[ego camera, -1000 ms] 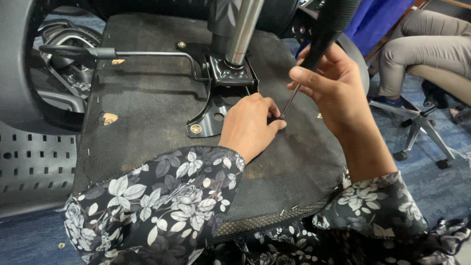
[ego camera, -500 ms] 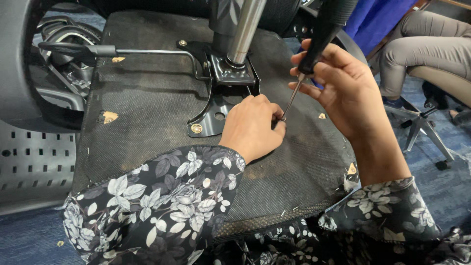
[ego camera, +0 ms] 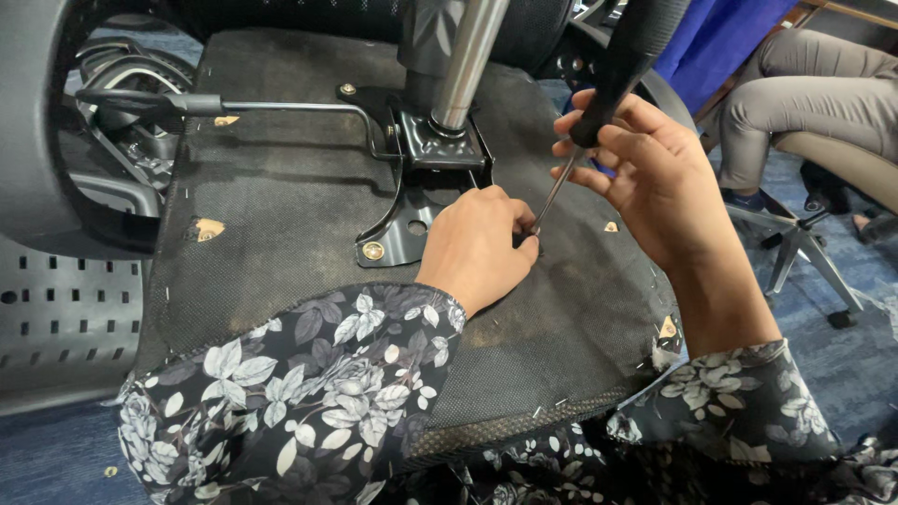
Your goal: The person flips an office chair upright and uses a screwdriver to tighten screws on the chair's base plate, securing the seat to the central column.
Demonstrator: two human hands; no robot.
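The right hand grips the screwdriver while the left hand pinches its tip near the bracket; keeping the shaft square on the screw seems wise.

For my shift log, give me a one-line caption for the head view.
Right hand drives a black-handled screwdriver at the bracket on an upturned chair seat, left hand steadying the tip.

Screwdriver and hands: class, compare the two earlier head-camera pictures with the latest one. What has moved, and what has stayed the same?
Little has changed. The right hand has tilted the screwdriver a bit more upright, its tip still at the left hand. The left hand stays pinched around the tip on the black metal bracket under the chair seat. Nothing was picked up or let go.
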